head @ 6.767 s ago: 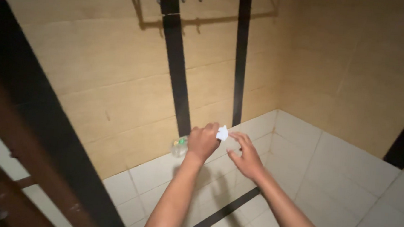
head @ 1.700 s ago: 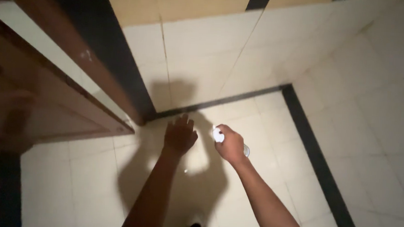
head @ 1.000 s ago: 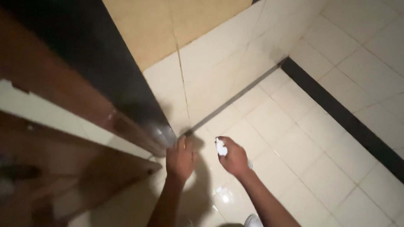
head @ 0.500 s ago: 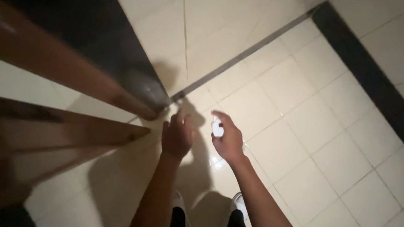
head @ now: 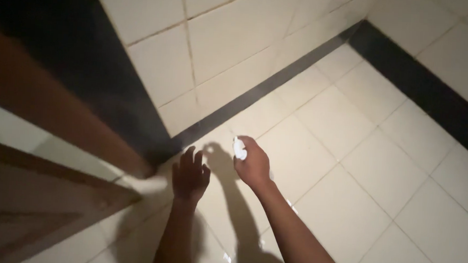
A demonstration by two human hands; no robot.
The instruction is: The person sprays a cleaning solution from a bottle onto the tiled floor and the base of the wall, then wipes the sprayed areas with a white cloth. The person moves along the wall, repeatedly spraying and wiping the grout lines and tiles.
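My right hand is closed around a small white object, of which only the top shows above my fingers. It hangs over the cream floor tiles. My left hand hovers beside it to the left, fingers spread and nothing in it, close to the foot of the brown wooden door.
A tiled wall rises ahead, with a dark strip along its base. A broad black band crosses the floor at the right. The wooden door and its frame fill the left side. Wet glints show on the floor near my arms.
My view has kept tilting down and turning from the wall to the floor by the door. Both hands stay close together, the right still holding the white object, the left now more spread.
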